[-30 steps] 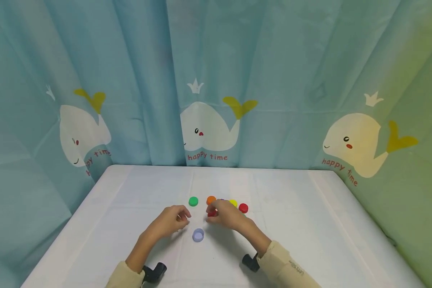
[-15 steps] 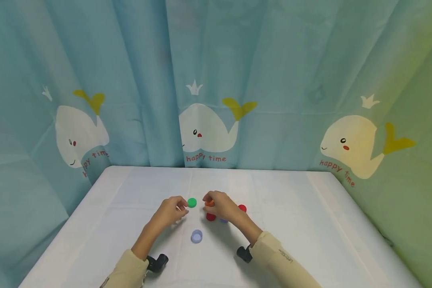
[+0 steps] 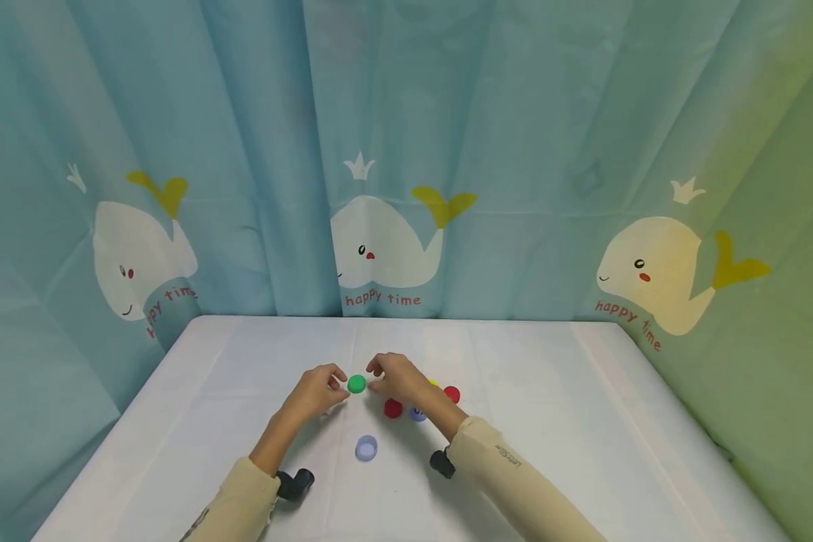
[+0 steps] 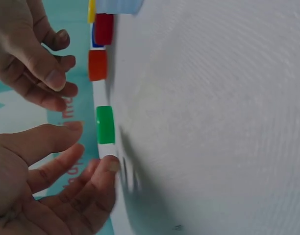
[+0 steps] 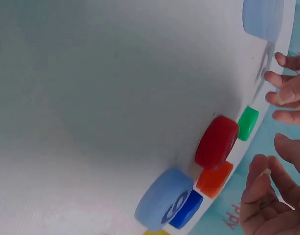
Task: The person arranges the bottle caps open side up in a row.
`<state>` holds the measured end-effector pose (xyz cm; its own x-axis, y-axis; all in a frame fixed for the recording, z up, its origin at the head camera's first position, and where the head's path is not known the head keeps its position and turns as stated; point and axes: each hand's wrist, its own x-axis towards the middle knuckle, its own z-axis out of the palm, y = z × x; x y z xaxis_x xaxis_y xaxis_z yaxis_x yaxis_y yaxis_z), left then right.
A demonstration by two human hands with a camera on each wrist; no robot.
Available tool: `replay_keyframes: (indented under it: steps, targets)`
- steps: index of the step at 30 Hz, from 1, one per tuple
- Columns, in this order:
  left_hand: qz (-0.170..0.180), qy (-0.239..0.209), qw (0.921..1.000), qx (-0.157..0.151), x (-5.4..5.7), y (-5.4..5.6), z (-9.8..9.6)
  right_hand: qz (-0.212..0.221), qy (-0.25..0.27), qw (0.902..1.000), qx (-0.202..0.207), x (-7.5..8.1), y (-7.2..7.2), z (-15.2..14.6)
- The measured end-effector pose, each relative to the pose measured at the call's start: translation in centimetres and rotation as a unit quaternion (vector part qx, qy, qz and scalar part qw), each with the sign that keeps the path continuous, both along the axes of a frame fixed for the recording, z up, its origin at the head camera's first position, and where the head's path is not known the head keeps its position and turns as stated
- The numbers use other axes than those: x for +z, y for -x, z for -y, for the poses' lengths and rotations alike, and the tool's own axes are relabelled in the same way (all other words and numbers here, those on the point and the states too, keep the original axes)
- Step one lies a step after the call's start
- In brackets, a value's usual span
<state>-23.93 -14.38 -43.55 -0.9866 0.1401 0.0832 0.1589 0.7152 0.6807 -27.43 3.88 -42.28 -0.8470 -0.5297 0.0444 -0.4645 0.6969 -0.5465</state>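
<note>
A green bottle cap [image 3: 356,384] lies on the white table, between my two hands. My left hand [image 3: 317,389] is at its left, fingers loosely curved and fingertips close to the rim. On the other side, my right hand [image 3: 398,379] has its thumb and fingers spread apart, holding nothing. The left wrist view shows the green cap [image 4: 105,125] standing on the cloth beside the left fingertips. Under the right hand lie a red cap [image 5: 217,142], an orange cap [image 5: 214,179] and a dark blue cap [image 5: 187,209]. The orange and dark blue ones are hidden in the head view.
A pale blue cap [image 3: 366,449] lies hollow side up nearer the body. Right of the red cap are a numbered blue cap [image 3: 417,414], another red cap [image 3: 452,394] and a partly hidden yellow cap [image 3: 433,382]. A whale-print curtain [image 3: 528,150] hangs behind the table.
My right hand has moved left, from over the red and then the orange cap to beside the green one. My left hand has moved slightly forward, up to the green cap.
</note>
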Motion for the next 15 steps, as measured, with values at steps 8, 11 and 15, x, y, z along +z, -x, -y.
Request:
replay_keyframes:
  steps: [8,11,15]
  targets:
    - [0.006,0.001,1.0,-0.002,-0.4,0.5,0.0,0.009,-0.029,0.9995,-0.007,-0.3,0.0,0.9]
    - [0.02,-0.002,0.9998,-0.004,-0.3,0.6,0.0,0.005,-0.03,0.9995,-0.008,-0.3,0.0,1.2]
    - [0.036,0.011,0.9993,0.002,-0.2,0.7,-0.1,-0.005,-0.027,0.9996,-0.001,-0.2,0.1,1.6]
